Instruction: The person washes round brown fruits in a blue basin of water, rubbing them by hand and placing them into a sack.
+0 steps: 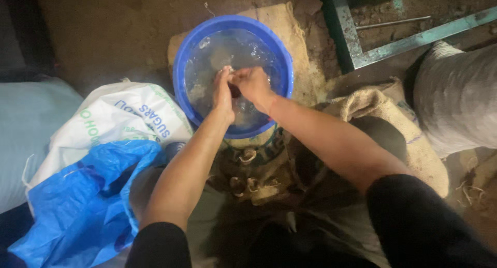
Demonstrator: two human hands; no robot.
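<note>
I see a dirt floor [103, 35] under everything, with sacks crowded round it. A grey sack [455, 97] lies at the far right, a white sack [119, 118] with coloured print at the left, and a blue plastic bag [83, 201] crumpled just in front of the white one, touching it. A burlap sack [409, 138] lies folded right of centre, and more burlap [290, 30] is spread flat beneath the basin. A green metal frame [357, 45] stands at the top right, well apart from my hands.

The blue basin [181, 71] sits on that flat burlap, upright, holding clear water with some pale bits on the bottom.

Both my forearms reach into the basin from below, sleeves black at the elbows. My left hand [222, 92] is edge-on over the water, fingers curled in toward the right hand; I can't tell how tightly it grips. My right hand [253, 84] is cupped, fingers bent and meeting the left hand's fingertips. Between the two hands a small dark thing [235, 90] shows, pressed by both, at the middle of the basin just above or in the water. I can't tell what it is.
</note>
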